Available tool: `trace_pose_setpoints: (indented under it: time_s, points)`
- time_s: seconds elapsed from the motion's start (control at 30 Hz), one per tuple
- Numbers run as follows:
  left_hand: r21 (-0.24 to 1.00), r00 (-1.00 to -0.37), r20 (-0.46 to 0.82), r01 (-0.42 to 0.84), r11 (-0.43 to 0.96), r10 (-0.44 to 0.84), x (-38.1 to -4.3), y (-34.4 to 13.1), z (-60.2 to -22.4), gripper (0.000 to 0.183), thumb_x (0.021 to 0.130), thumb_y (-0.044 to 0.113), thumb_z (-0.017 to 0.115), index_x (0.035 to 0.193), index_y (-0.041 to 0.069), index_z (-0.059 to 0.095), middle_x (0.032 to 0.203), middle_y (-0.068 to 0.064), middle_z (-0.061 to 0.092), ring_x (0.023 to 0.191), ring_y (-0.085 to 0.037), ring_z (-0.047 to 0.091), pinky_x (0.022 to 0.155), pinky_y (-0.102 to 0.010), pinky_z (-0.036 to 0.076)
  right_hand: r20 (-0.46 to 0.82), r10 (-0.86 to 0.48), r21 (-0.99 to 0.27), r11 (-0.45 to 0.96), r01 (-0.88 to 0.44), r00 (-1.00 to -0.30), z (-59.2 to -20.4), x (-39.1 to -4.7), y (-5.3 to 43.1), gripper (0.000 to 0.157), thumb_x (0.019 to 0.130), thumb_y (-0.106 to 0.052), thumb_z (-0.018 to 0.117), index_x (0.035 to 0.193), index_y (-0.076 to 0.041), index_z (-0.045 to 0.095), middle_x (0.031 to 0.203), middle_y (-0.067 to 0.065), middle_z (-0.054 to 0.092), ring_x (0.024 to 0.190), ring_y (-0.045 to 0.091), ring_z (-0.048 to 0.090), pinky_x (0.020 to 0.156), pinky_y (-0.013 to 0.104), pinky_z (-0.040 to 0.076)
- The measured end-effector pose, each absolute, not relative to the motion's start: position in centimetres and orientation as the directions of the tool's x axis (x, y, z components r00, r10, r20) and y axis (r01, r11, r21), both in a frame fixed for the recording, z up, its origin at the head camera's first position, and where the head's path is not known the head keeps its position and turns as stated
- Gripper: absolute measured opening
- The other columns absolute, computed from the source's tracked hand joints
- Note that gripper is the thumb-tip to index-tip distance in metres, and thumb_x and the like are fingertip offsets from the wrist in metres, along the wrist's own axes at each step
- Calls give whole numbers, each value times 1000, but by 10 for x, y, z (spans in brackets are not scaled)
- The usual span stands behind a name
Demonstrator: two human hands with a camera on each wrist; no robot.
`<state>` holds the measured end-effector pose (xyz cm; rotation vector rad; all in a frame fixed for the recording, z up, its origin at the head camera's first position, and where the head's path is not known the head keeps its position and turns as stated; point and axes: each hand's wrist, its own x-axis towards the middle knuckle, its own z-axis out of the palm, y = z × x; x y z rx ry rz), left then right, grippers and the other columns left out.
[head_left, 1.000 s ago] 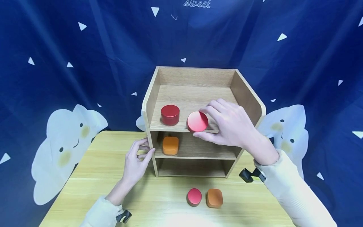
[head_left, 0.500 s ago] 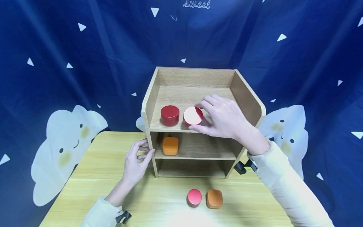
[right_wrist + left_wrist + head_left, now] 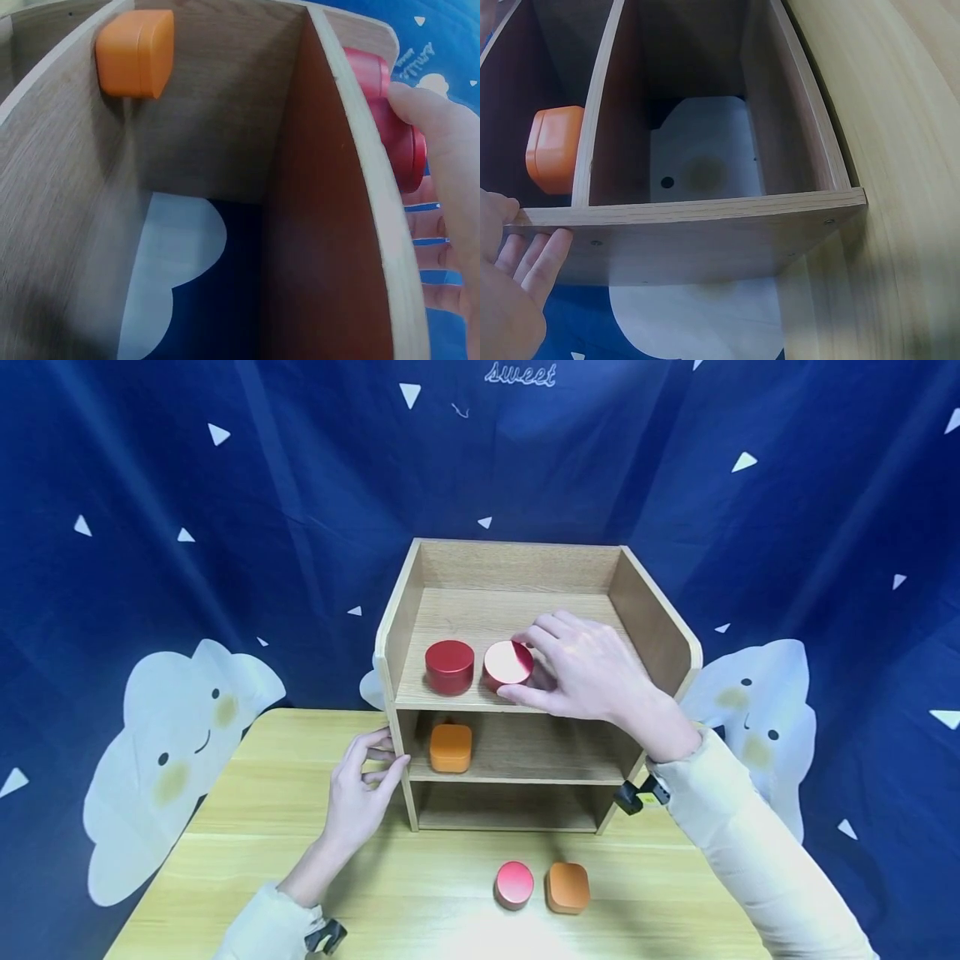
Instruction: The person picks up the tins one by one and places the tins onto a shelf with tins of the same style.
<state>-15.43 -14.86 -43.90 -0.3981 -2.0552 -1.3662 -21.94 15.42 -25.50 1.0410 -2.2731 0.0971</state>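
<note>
My right hand (image 3: 588,670) holds a round red tin (image 3: 507,665) between thumb and fingers, on the top board near its front edge. Just left of it sits another round red tin (image 3: 450,667); in the right wrist view, the held tin (image 3: 399,146) partly overlaps the other one. With my left hand (image 3: 358,793) I grip the left side panel of the wooden shelf (image 3: 517,777), thumb at the front edge and fingers on the outer face (image 3: 690,251). A square orange tin (image 3: 451,748) stands at the left of the middle compartment.
On the table (image 3: 255,860) before the shelf lie a smaller round red tin (image 3: 514,884) and a square brown-orange tin (image 3: 567,887), side by side. Raised side walls (image 3: 651,610) border the shelf's top. A blue curtain (image 3: 300,485) hangs behind.
My right hand has moved left and slightly back, bringing the red tin from over the front edge onto the top board beside the other. My left hand has stayed put.
</note>
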Motion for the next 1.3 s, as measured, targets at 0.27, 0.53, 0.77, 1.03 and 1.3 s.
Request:
trace_pose_setpoints:
  time_s: [0.27,0.53,0.77,1.03,1.3]
  points:
    - [711,-752,653,567,417,-91,-154,-149,-440,40,89,-8,78,126,-4,65,108,-17,70,92,6,63,68,-17,67,580,-669,208,672,-711,-464,-260,-230,151,52,89,-62,71,103,-12,72,84,3,63,73,21,56,55,33,47]
    - [709,-752,653,566,420,-90,-154,-150,-441,40,89,-8,78,126,-4,65,108,-17,70,92,4,63,67,-19,68,573,-669,190,671,-717,-474,-263,-234,150,51,90,-62,71,99,-12,71,82,3,62,74,22,57,55,34,49]
    - [707,-752,653,564,426,-89,-153,-150,-439,39,89,-7,78,126,-2,65,108,-16,71,91,2,65,67,-19,68,578,-666,200,676,-709,-472,-263,-229,157,62,89,-63,71,122,-10,71,100,7,69,83,26,65,64,40,59]
    - [700,-745,662,573,425,-85,-154,-149,-441,40,89,-8,79,126,-4,65,108,-17,71,91,2,65,67,-19,68,652,-644,239,675,-698,-401,-268,-214,169,74,97,-74,53,128,-9,71,104,9,72,88,29,67,65,42,60]
    - [715,-760,643,553,428,-93,-155,-149,-441,40,90,-6,78,127,-2,65,109,-16,71,92,2,65,69,-17,67,698,-623,268,684,-679,-352,-276,-199,181,79,100,-76,43,132,-8,69,109,12,74,97,33,70,78,47,64]
